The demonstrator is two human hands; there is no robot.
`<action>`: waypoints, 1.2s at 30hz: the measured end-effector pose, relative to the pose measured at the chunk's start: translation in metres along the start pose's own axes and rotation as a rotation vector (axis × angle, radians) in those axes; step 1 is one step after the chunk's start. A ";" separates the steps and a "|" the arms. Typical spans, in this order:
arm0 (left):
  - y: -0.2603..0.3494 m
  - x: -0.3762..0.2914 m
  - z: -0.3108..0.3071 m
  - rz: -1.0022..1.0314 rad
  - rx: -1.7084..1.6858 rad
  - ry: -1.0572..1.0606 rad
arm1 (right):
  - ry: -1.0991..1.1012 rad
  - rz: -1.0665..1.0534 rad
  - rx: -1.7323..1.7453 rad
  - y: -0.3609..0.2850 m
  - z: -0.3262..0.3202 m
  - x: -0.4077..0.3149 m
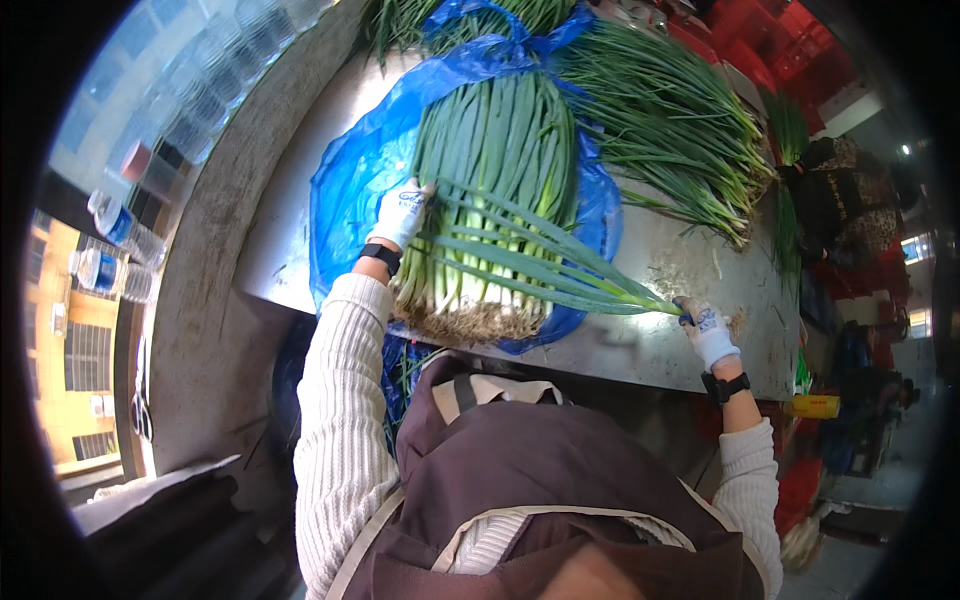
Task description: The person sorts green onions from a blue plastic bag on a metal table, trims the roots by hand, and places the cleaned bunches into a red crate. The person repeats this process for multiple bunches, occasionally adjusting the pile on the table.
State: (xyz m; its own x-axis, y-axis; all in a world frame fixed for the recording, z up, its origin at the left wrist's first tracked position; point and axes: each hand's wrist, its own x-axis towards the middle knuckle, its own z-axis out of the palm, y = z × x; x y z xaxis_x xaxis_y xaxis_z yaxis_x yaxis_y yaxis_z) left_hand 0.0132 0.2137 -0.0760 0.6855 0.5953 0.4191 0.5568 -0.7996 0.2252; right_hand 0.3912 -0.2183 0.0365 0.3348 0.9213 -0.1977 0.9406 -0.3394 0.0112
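Gloved in white, my right hand [705, 330] grips the pale lower end of a green onion [585, 274] at the right of the metal table [660, 345]. Its long leaves stretch left across a large bundle of green onions [495, 150] to my left hand. My left hand [405, 212], also gloved, rests at the bundle's left edge by the leaf tips; whether its fingers close on them I cannot tell. The bundle lies on a blue plastic bag [360, 180], its roots [472, 322] toward me. Blue plastic also crosses the leaves at the far end.
A second heap of green onions [675, 142] lies at the back right, with more greens [397, 22] at the back. Plastic bottles [124, 225] stand on the left by a window. A yellow cylinder [815, 406] is near the table's right corner. Another person [840, 195] is at the right.
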 end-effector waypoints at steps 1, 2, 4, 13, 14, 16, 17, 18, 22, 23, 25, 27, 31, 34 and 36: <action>-0.011 0.006 0.003 -0.069 0.064 -0.289 | -0.088 0.029 -0.019 0.004 0.005 0.008; -0.018 0.004 0.005 -0.063 -0.028 -0.256 | -0.125 0.051 -0.066 0.015 0.003 0.014; -0.031 0.001 -0.001 0.038 -0.124 -0.149 | -0.086 -0.032 -0.267 0.032 -0.003 0.026; -0.110 -0.127 -0.137 -0.702 0.020 0.017 | 0.496 -0.167 -0.425 0.113 -0.115 0.149; -0.118 -0.149 -0.147 -0.620 0.305 0.076 | 0.594 -0.213 -0.280 0.132 -0.130 0.161; -0.138 -0.185 -0.171 -0.799 0.365 -0.201 | 0.622 -0.087 -0.261 0.167 -0.145 0.176; -0.143 -0.200 -0.179 -0.815 0.499 -0.219 | 0.524 0.090 -0.371 0.182 -0.150 0.185; -0.149 -0.207 -0.184 -0.930 0.567 -0.424 | 0.513 0.201 -0.557 0.191 -0.145 0.189; -0.126 -0.198 -0.184 -0.834 0.509 -0.359 | 0.390 0.321 -0.183 0.183 -0.114 0.221; -0.110 -0.186 -0.175 -0.714 0.484 -0.218 | 0.325 0.340 0.068 0.169 -0.102 0.229; -0.076 -0.147 -0.152 -0.799 0.096 -0.152 | 0.241 0.306 0.265 0.128 -0.074 0.245; -0.040 -0.119 -0.129 -0.785 0.127 -0.246 | 0.328 0.195 0.373 0.077 -0.045 0.249; 0.017 -0.096 -0.086 -0.937 -0.547 -0.247 | -0.006 0.097 1.116 -0.022 -0.003 0.210; 0.036 -0.088 -0.070 -0.791 -0.306 -0.317 | -0.141 0.093 1.307 -0.094 0.022 0.165; 0.046 -0.084 -0.060 -0.699 -0.135 -0.389 | -0.232 0.052 1.356 -0.131 0.029 0.140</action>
State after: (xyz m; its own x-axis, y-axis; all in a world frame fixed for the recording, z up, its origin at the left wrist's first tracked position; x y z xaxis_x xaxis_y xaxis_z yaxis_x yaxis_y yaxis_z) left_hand -0.0470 0.1219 -0.0477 0.3278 0.9260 -0.1874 0.8724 -0.2206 0.4362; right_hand 0.3136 -0.0502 -0.0206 0.2242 0.8950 -0.3856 0.0916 -0.4133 -0.9060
